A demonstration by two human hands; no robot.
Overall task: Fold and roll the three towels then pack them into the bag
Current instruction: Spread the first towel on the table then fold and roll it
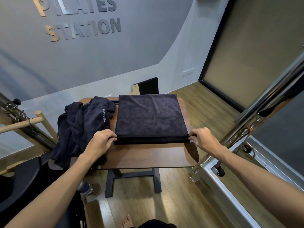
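Note:
A dark navy towel (150, 115) lies folded flat on the right half of a wooden table (148, 157). My left hand (101, 139) pinches its near left corner, and my right hand (203, 139) pinches its near right corner. The near edge shows several stacked layers. A crumpled heap of dark towels (82, 127) with white lettering lies on the table's left side and hangs over its left edge. No bag is plainly visible.
A metal frame (256, 119) of exercise equipment rises along the right. Wooden bars (21, 123) and springs stand at the left. A plastic bottle (86, 188) sits on the floor under the table's left. A black padded seat (19, 183) is at lower left.

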